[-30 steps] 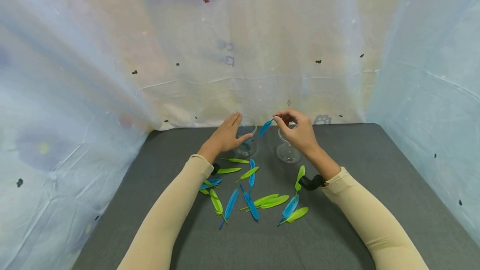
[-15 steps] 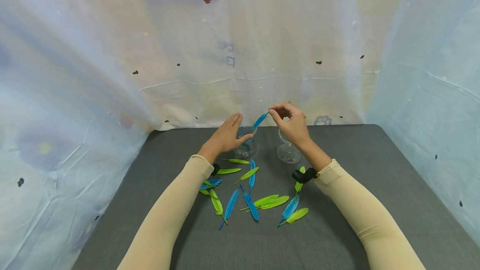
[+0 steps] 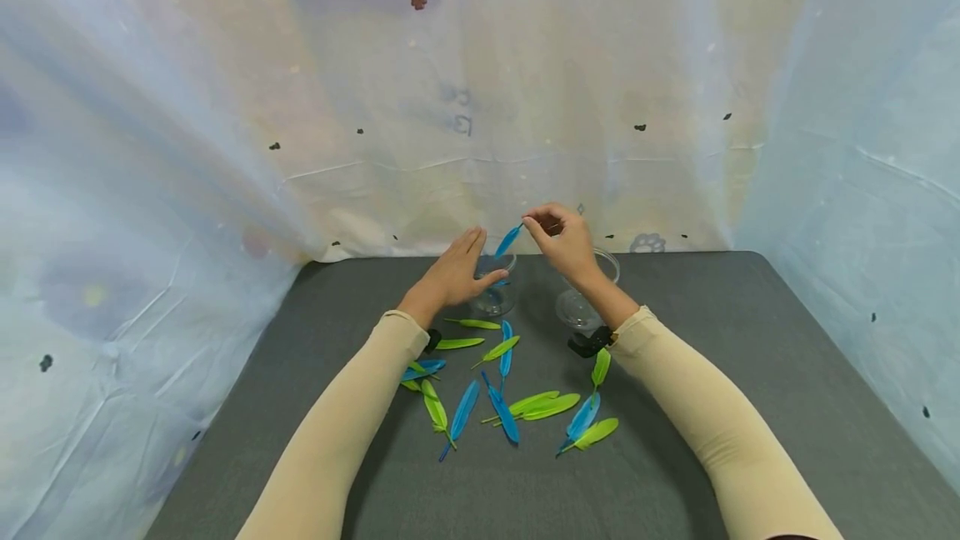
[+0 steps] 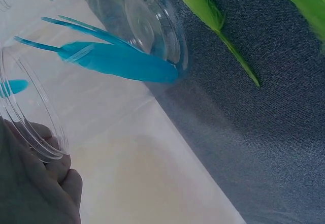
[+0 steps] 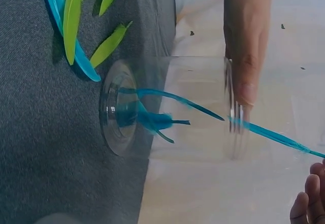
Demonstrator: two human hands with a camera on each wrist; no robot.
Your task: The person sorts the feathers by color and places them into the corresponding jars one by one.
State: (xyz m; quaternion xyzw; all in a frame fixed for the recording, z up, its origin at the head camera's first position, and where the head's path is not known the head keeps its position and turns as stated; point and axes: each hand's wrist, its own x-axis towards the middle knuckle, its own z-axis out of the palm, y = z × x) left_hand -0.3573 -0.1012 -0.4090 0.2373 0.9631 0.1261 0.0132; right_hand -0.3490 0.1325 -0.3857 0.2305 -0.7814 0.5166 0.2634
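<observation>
My right hand (image 3: 566, 244) pinches a blue feather (image 3: 507, 240) by its quill, above the left clear plastic jar (image 3: 495, 304). The feather hangs tip down, its lower end at the jar's mouth in the right wrist view. My left hand (image 3: 452, 275) holds that jar at the rim, thumb on the near side and fingers on the far side. Several blue feathers (image 5: 152, 120) stand inside the jar, quills up. A second clear jar (image 3: 609, 263) stands to the right, partly hidden behind the right wrist.
Green feathers (image 3: 551, 407) and blue feathers (image 3: 464, 409) lie scattered on the grey tabletop (image 3: 540, 490) in front of the jars, some overlapping. A patterned cloth curtain (image 3: 540, 107) hangs behind the table and along both sides.
My right hand has moved left with the blue feather, bringing it from between the jars to over the left jar's mouth. The left hand keeps its place at the rim.
</observation>
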